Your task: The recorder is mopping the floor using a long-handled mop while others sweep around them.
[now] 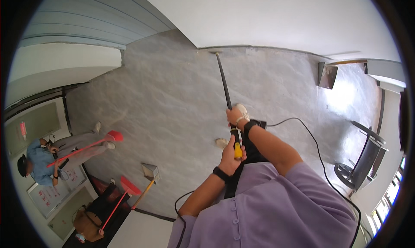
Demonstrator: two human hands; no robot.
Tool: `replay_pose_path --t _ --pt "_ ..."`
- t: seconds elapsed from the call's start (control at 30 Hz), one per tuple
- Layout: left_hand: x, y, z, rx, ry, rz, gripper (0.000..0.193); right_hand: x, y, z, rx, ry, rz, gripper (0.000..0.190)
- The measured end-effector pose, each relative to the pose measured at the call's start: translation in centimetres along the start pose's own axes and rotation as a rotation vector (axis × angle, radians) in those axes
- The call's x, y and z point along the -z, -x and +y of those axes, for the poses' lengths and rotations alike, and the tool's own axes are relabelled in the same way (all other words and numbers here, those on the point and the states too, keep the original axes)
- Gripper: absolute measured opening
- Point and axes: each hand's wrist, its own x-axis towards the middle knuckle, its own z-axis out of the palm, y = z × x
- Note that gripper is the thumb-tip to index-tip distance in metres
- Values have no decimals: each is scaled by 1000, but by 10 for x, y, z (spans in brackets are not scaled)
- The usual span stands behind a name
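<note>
My right hand (236, 115) is closed around the dark shaft of a long-handled tool (223, 79). Lower down, my left hand (231, 154) grips its black and yellow handle end (238, 149). The pole slants away from my body to a narrow, greyish head (218, 52), resting on the grey floor beside the foot of the white wall. What kind of head it is cannot be made out. Each wrist has a black band. My light shoes show below and beside the hands, partly hidden by the arms and tool.
A metal dustpan (327, 75) stands by the wall at right, near a wheeled chair-like object (366, 160). To the left, one person (40, 162) holds a red broom (114, 136); another (87, 223) has a red broom (130, 186) beside a second dustpan (150, 171). Black cables (319, 150) trail around me.
</note>
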Motion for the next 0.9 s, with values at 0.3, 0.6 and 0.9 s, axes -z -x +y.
replay_pose_path --t 0.3,0.6,0.9 --pt "4 1 -9 30 -45 76 35 -9 -11 26 -13 67 39 31" --pt "13 7 -24 90 -28 56 36 -11 -18 56 -32 304 45 28" --pt "13 12 -19 80 -3 35 36 -20 -34 73 203 572 -39 32"
